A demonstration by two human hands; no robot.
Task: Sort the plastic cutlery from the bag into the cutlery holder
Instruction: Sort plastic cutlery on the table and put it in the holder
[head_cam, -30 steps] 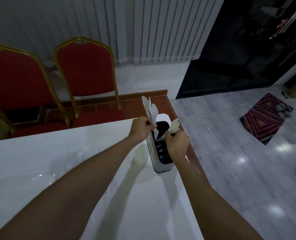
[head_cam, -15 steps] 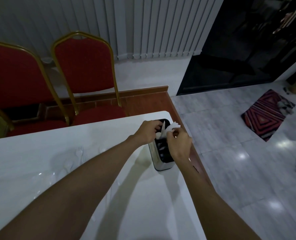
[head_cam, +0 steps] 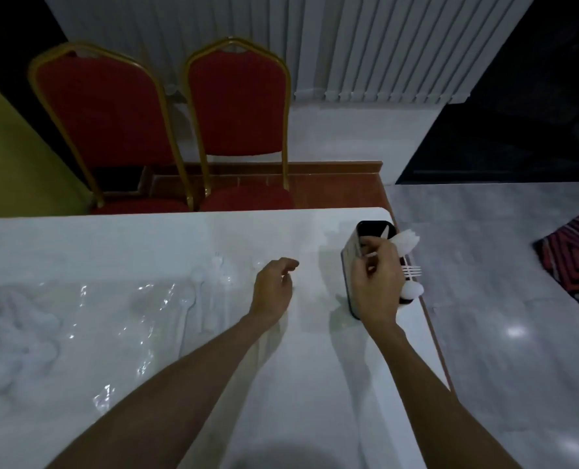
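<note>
While the left hand point(head_cam: 272, 289) hangs just above the white table point(head_cam: 315, 384), fingers loosely curled around nothing, the right hand point(head_cam: 377, 282) is curled over the cutlery holder point(head_cam: 351, 253), thumb and fingertips pinching a piece of the plastic cutlery point(head_cam: 405, 240). A clear bag point(head_cam: 129, 299) lies crumpled on the table's left, with loose forks and spoons point(head_cam: 198, 282) beside it. The dark holder stands at the far right corner, white fork, spoon and knife ends poking out. Both bare forearms reach forward, the right hand's back facing the camera.
</note>
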